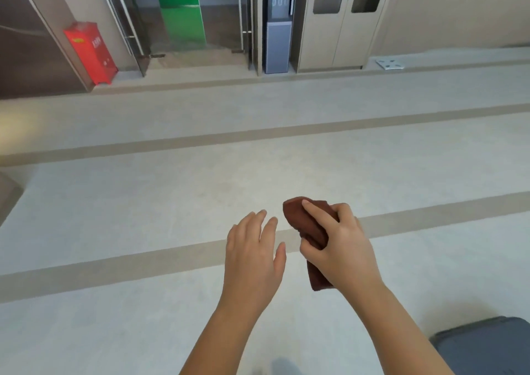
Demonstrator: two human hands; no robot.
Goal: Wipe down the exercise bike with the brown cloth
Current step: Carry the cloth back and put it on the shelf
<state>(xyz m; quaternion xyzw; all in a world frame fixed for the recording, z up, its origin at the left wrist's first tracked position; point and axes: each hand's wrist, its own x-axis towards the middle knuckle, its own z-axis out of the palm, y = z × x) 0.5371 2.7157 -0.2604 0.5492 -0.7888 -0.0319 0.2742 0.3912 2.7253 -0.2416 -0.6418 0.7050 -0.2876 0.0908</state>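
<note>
A pale floor [143, 202] crossed by tan stripes [200, 139] fills the view. Along its far edge stand a red box [91, 53] at ten o'clock, a grey water dispenser [277, 30] at twelve and a beige two-door cabinet [341, 30] at one o'clock. A small metal plate [389, 64] lies flat at two o'clock, and a dark grey object [484, 346] sits at five o'clock.

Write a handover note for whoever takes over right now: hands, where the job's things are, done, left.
Right hand: grips the bunched brown cloth, held in the air above the floor.
Left hand: open, fingers relaxed, beside the cloth and apart from it.
Exercise bike: not in view. Ahead are only the floor, a red cabinet and a water dispenser by the far wall.
Done: cloth in hand. Any wiping cannot be confirmed.
Left: get to the bike and wipe it down.
</note>
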